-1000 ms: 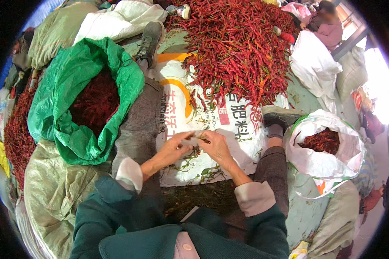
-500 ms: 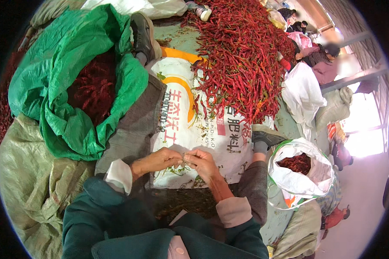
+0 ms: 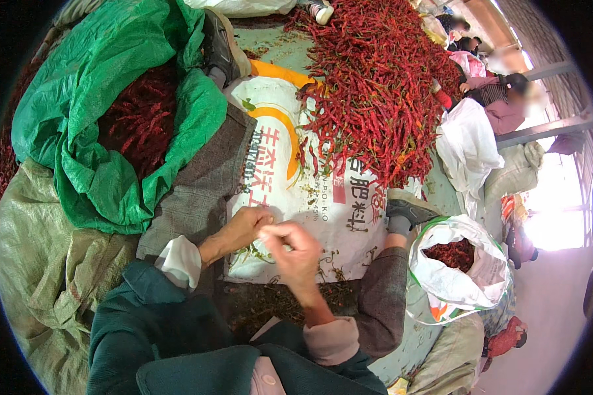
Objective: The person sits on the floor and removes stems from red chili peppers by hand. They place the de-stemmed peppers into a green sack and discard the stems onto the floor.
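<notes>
Over the lower part of a white printed sack (image 3: 339,247) spread between my legs, my two hands are close together. Fingers curled and pinched, my left hand (image 3: 244,229) is closed, and whatever lies in its grip is too small to make out. My right hand (image 3: 295,255) is slightly blurred, its thumb and forefinger drawn together near the left fingertips; no object shows clearly there. Beyond them, a big heap of red chili peppers (image 3: 375,85) covers the far end of the sack. Green stems and bits of leaf (image 3: 329,263) are scattered under and beside my hands.
On the left stands an open green sack (image 3: 46,125) with dark red chilies inside, against a tan woven sack (image 3: 53,263). A white bag (image 3: 487,289) holding dried chilies stands by my right foot. Other people (image 3: 504,105) sit at the far right.
Both hands have shifted slightly; the right one has moved left and turned, with its wrist lower, and now overlaps the left fingertips. The view has also moved a little.
</notes>
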{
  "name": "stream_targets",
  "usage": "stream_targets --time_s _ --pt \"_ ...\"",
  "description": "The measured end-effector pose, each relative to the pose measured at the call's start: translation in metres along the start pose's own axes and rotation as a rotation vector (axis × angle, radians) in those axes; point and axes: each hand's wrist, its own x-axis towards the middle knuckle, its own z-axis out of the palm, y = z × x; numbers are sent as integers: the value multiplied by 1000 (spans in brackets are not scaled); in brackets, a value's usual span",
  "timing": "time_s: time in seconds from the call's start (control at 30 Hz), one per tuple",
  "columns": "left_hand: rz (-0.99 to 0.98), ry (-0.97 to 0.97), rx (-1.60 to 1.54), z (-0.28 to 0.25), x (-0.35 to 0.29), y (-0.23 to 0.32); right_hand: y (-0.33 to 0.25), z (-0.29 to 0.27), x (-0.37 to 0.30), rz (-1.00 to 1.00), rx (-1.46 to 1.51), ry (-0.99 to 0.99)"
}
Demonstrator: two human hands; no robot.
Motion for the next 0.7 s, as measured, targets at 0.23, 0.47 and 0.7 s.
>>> stream_targets --time_s 0.23,0.47,0.7 --pt "-356 92 -831 9 8 19 104 -75 40 81 -487 -144" --pt "-375 76 -776 8 6 13 145 -44 121 -40 -816 101" --pt "-125 250 -287 8 10 26 138 -65 88 151 -547 -54"
